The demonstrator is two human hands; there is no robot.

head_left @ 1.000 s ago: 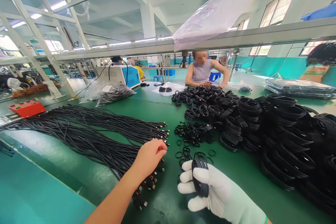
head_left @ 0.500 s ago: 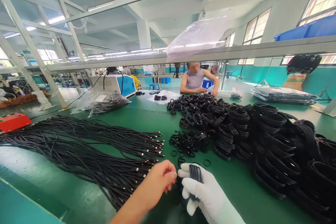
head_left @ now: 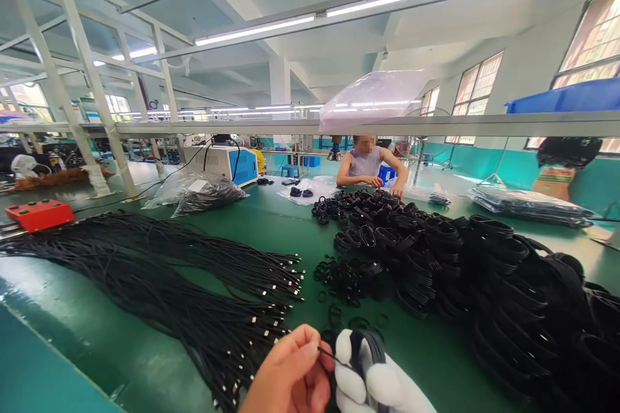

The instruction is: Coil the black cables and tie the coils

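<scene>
Over the green table (head_left: 271, 222), low in my head view, I see the bare left hand (head_left: 293, 371) pinching a thin black strand (head_left: 332, 356) between thumb and forefinger. It runs to the gloved right hand (head_left: 365, 379), whose fingers grasp a coiled black cable (head_left: 372, 347). Loose cables (head_left: 135, 277) lie leftward, small black rings (head_left: 346, 279) just beyond, and I make out heaped coils (head_left: 450, 251) to the right.

The workbench (head_left: 276, 226) had a glossy green top. I noted straight black cables (head_left: 159, 271) along its left, plugs toward the middle, and a red control box (head_left: 41, 214) near their opposite ends. Small black rings (head_left: 341, 277) lay beside heaped cable coils (head_left: 445, 251). Farther back sat a plastic bag (head_left: 208, 193) and a blue-and-white machine (head_left: 225, 162).
</scene>
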